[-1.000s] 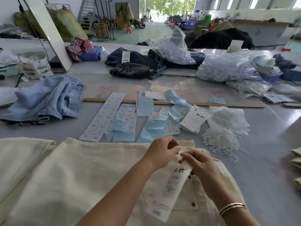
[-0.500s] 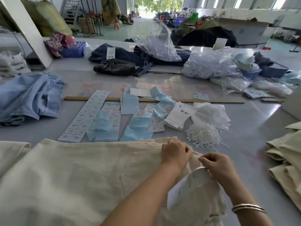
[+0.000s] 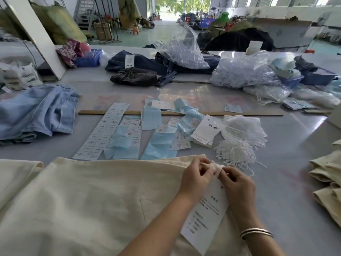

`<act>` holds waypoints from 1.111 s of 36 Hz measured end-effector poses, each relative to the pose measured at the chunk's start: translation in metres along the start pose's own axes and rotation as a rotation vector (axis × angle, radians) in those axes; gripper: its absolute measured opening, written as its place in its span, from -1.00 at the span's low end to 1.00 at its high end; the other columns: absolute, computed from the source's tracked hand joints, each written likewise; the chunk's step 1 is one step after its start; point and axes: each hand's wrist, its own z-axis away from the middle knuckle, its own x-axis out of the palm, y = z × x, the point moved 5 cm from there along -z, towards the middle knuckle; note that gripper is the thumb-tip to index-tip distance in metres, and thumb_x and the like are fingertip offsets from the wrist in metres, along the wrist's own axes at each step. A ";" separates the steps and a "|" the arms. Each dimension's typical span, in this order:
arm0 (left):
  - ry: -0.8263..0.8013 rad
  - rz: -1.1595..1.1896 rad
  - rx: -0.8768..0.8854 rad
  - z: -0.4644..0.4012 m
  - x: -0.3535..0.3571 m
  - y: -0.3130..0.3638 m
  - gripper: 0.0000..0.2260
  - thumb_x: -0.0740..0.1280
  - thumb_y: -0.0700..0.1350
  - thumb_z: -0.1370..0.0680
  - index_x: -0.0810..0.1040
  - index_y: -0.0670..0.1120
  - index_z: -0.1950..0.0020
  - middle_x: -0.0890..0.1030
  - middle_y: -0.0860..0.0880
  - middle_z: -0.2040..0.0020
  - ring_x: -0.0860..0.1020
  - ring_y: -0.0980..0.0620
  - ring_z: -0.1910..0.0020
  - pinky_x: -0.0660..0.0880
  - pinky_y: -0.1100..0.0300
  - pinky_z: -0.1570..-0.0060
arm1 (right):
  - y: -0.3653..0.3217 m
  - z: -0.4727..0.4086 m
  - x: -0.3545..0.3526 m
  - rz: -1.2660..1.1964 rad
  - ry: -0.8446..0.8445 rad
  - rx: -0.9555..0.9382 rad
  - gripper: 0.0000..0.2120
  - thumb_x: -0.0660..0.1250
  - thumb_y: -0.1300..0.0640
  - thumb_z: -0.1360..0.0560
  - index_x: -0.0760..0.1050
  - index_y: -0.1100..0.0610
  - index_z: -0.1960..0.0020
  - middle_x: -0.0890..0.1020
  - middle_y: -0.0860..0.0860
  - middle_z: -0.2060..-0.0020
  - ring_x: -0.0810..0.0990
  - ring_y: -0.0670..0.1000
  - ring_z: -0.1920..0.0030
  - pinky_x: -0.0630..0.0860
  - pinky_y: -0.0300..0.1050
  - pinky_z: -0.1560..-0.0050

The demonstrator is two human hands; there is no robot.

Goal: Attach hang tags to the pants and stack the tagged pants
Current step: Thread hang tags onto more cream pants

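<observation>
Head view: two hands, left hand (image 3: 196, 177) and right hand (image 3: 238, 183), pinch one hang tag (image 3: 204, 217) on cream pants (image 3: 92, 200).

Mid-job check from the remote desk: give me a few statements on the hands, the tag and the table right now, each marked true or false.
1. Both hands, left hand and right hand, work at the waistband of the cream pants. True.
2. The hang tag lies flat beside the wooden ruler. False: it hangs at the hands, over the pants.
3. A pile of white strings lies just beyond the hands. True.
4. The light blue jeans lie at the right. False: they are at the left.
5. Folded cream pants lie at the right edge. True.
</observation>
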 end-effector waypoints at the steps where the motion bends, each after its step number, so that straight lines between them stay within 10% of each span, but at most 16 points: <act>1: -0.010 0.034 -0.065 -0.002 -0.001 -0.003 -0.84 0.38 -0.07 -0.54 0.48 -0.02 -0.09 0.65 0.02 0.07 0.60 0.18 0.10 0.48 0.40 0.06 | 0.000 0.002 0.001 -0.028 0.008 0.002 -0.90 0.43 0.15 -0.45 0.64 -0.03 0.20 0.65 -0.16 0.35 0.60 -0.11 0.33 0.56 -0.09 0.30; 6: -0.112 0.138 -0.259 -0.009 -0.002 -0.003 -0.85 0.36 -0.07 -0.56 0.58 -0.07 -0.09 0.65 -0.11 -0.04 0.62 -0.08 -0.04 0.55 0.01 -0.12 | -0.005 0.005 0.005 -0.073 -0.003 -0.019 -0.80 0.41 0.18 -0.46 0.61 -0.12 0.22 0.65 -0.20 0.32 0.61 -0.10 0.33 0.58 -0.05 0.30; 13: 0.053 0.353 -0.342 -0.009 -0.006 -0.010 -0.92 0.38 -0.09 -0.55 0.60 -0.09 0.06 0.64 0.05 0.28 0.55 0.17 0.34 0.52 0.27 0.23 | -0.012 -0.005 -0.005 -0.023 -0.161 -0.017 -0.78 0.44 0.26 -0.43 0.61 -0.06 0.22 0.65 -0.04 0.33 0.57 0.01 0.31 0.50 -0.17 0.27; 24: -0.102 0.590 -0.313 -0.012 -0.015 0.015 -0.85 0.27 -0.18 -0.60 0.56 -0.26 -0.04 0.69 -0.01 0.19 0.61 0.11 0.26 0.53 0.31 0.31 | -0.019 -0.007 -0.050 -0.624 -0.319 0.296 -0.78 0.37 0.41 -0.29 0.70 0.16 0.21 0.70 0.14 0.23 0.67 -0.03 0.22 0.60 -0.30 0.13; 35: -0.304 0.017 0.117 -0.001 -0.018 0.051 -0.88 0.31 -0.16 -0.59 0.64 -0.11 -0.02 0.59 0.12 0.24 0.52 0.31 0.27 0.41 0.46 0.18 | -0.041 -0.011 -0.034 -0.756 -0.288 0.269 -0.88 0.38 0.35 -0.22 0.66 0.20 0.31 0.68 0.22 0.23 0.68 0.07 0.24 0.62 -0.22 0.13; 40: -0.314 -0.135 0.197 0.005 -0.025 0.054 -0.85 0.31 -0.14 -0.59 0.67 -0.12 -0.05 0.64 -0.13 0.09 0.55 -0.05 0.11 0.50 0.01 -0.04 | -0.037 -0.008 -0.023 -0.787 -0.288 0.284 -0.85 0.36 0.32 -0.29 0.61 0.11 0.35 0.67 0.20 0.26 0.65 0.04 0.26 0.59 -0.25 0.26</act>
